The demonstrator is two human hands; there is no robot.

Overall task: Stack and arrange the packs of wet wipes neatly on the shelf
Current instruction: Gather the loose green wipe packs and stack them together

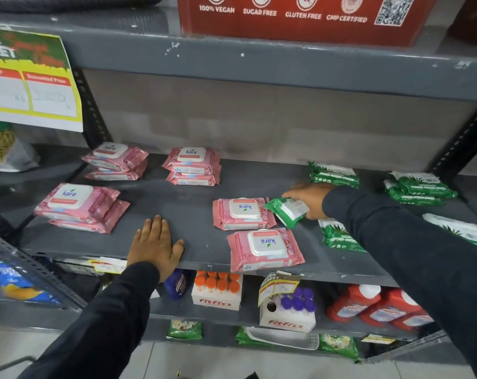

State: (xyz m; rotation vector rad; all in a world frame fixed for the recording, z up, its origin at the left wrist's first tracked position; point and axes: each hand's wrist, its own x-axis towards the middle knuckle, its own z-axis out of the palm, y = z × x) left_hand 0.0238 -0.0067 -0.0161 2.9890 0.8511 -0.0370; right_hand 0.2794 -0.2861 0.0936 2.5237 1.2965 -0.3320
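A shop: grey metal shelf (193, 242) of packaged goods, price tag (32, 83) hanging above.

Biggest open patch on the grey shelf (193, 203) is the middle of the frame, between the pink stacks (81, 206) at left and the two single pink packs (244, 213) right of center, though the left hand (155, 243) lies flat on its front edge. Right side's cramped: green packs (420, 188) sit scattered there, and the right hand (311, 199) with its sleeve crosses over them gripping a green pack (286, 210). Overhead, the upper shelf edge (259, 67) caps the reach-in height.
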